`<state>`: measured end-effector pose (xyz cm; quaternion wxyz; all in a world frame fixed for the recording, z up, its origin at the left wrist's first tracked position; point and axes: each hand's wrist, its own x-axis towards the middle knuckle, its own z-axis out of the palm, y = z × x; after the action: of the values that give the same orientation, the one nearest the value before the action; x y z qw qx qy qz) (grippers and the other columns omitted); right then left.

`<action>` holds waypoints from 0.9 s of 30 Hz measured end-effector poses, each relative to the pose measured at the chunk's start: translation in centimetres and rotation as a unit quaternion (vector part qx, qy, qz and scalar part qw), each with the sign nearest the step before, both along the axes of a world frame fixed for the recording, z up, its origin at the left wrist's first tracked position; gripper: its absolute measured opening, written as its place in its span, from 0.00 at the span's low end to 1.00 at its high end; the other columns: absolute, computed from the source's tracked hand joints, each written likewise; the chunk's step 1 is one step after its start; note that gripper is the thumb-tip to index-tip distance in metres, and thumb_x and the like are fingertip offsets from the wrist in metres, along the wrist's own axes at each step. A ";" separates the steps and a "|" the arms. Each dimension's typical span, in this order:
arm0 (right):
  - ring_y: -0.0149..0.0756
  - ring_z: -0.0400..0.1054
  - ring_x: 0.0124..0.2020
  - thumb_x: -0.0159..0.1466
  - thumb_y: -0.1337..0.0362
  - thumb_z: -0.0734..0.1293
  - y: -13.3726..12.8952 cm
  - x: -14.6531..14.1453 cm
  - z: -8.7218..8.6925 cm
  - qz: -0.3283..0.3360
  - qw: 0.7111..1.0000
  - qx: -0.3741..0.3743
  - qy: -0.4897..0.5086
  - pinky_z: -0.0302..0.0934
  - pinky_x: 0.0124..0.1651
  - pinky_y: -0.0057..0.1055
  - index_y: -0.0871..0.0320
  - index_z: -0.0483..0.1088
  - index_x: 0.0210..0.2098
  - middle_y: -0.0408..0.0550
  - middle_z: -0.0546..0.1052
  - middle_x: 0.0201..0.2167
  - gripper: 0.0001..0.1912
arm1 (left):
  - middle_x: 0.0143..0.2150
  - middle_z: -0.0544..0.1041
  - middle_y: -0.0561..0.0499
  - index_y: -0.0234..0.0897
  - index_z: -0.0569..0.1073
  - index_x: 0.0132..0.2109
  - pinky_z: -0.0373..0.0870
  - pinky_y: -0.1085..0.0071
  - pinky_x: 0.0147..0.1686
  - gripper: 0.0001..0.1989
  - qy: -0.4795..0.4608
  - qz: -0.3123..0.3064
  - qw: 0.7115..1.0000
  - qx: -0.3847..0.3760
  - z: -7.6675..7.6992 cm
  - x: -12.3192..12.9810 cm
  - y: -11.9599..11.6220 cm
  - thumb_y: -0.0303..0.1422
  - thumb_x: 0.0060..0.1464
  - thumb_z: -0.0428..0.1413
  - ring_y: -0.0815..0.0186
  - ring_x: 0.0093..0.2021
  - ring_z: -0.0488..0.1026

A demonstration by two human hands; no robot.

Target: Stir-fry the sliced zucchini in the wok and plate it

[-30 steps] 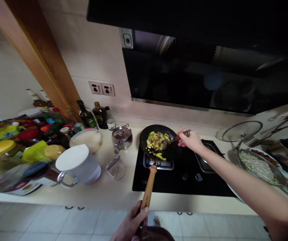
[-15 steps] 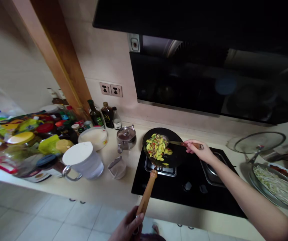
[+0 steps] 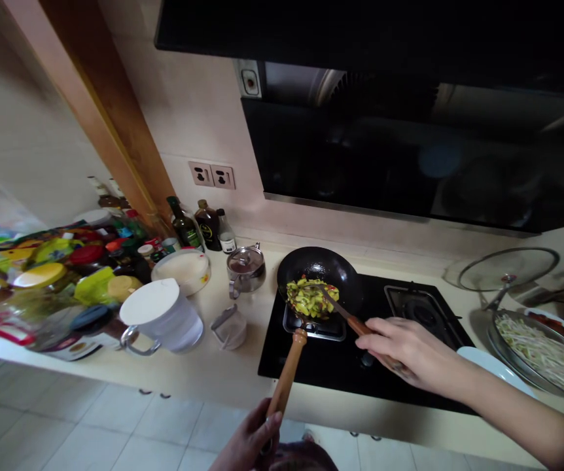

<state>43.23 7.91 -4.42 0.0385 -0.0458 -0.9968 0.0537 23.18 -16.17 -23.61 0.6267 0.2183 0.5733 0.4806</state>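
A black wok (image 3: 351,275) stands over the left burner of the black gas hob (image 3: 286,366), with sliced green and yellow vegetables and red bits (image 3: 306,299) in its lower left part. My left hand (image 3: 255,435) is wrapped round the end of the wok's wooden handle (image 3: 288,373), at the bottom of the view. My right hand (image 3: 402,347) grips the wooden handle of a spatula (image 3: 360,327) from the right; its metal end reaches down into the vegetables, which partly cover it.
Left of the hob are a measuring cup (image 3: 230,327), a steel pot (image 3: 246,268), a white-lidded jug (image 3: 164,314) and several jars and bottles. A white plate (image 3: 493,369), bean sprouts (image 3: 542,353) and a glass lid (image 3: 508,269) are at the right. The hood (image 3: 385,157) hangs above.
My right hand has come down and nearer with the spatula. The vegetables now sit lower and closer together in the wok. The white plate at the right now shows beyond my forearm.
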 end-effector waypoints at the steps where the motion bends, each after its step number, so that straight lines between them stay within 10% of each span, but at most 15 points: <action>1: 0.32 0.66 0.29 0.63 0.70 0.59 -0.7 0.2 0.8 -0.003 1.000 -0.006 -0.005 0.57 0.32 0.28 0.52 0.70 0.44 0.46 0.71 0.31 0.13 | 0.19 0.62 0.60 0.37 0.66 0.42 0.47 0.76 0.16 0.28 -0.002 -0.003 1.000 0.000 0.1 0.0 0.0 0.56 0.47 0.54 0.75 0.16 0.58; 10: 0.32 0.66 0.31 0.66 0.67 0.57 3.0 -4.1 -3.0 -0.099 0.992 0.048 0.058 0.57 0.34 0.27 0.55 0.70 0.45 0.48 0.71 0.34 0.13 | 0.21 0.64 0.59 0.37 0.66 0.42 0.48 0.76 0.15 0.31 0.013 -0.008 1.000 -0.010 -0.7 -0.1 -0.1 0.59 0.44 0.54 0.75 0.16 0.58; 19: 0.32 0.64 0.30 0.60 0.72 0.60 -1.0 -1.1 -1.0 -0.033 0.998 0.045 -0.040 0.55 0.33 0.28 0.53 0.70 0.43 0.46 0.70 0.31 0.14 | 0.23 0.65 0.59 0.38 0.64 0.39 0.50 0.76 0.16 0.27 -0.006 -0.022 1.000 -0.005 0.0 -0.3 -0.1 0.58 0.46 0.54 0.75 0.17 0.60; 27: 0.33 0.66 0.33 0.62 0.72 0.60 3.2 -4.1 -3.9 -0.078 0.994 0.079 -0.001 0.57 0.37 0.28 0.54 0.70 0.46 0.47 0.71 0.35 0.15 | 0.22 0.66 0.59 0.38 0.64 0.40 0.51 0.76 0.15 0.27 -0.007 -0.023 1.000 -0.002 -0.5 -0.3 -0.2 0.57 0.46 0.54 0.75 0.16 0.60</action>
<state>39.11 11.11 -8.29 0.0447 -0.1206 -0.9913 -0.0282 22.91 -16.32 -24.13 0.6421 0.2265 0.5645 0.4665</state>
